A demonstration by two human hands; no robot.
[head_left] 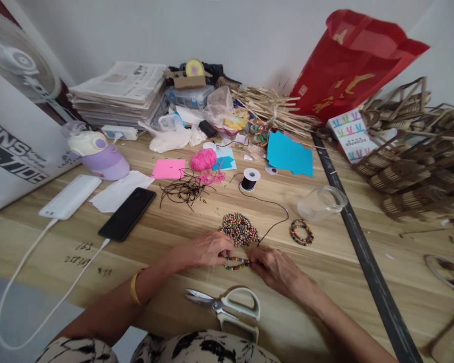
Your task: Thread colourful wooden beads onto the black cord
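Observation:
Between my hands is a strand of small colourful beads (236,267), bent into a narrow loop just above the table. My left hand (211,247) is closed on the loop's left end. At the right end, my right hand (274,267) pinches the strand where the black cord comes out. That cord (276,202) curves back to a spool of black cord (249,179). Right behind my fingers lies a pile of loose mixed-colour beads (239,229). A finished-looking beaded bracelet (301,232) rests further right. My fingertips partly hide the strand's ends.
Open scissors (227,305) with pale handles lie near the front edge. Left are a phone (127,214), a power bank (70,196) and cut black cords (187,190). A clear jar (321,202) lies at right, beside a dark strip (363,252). Newspapers (117,93) are stacked behind.

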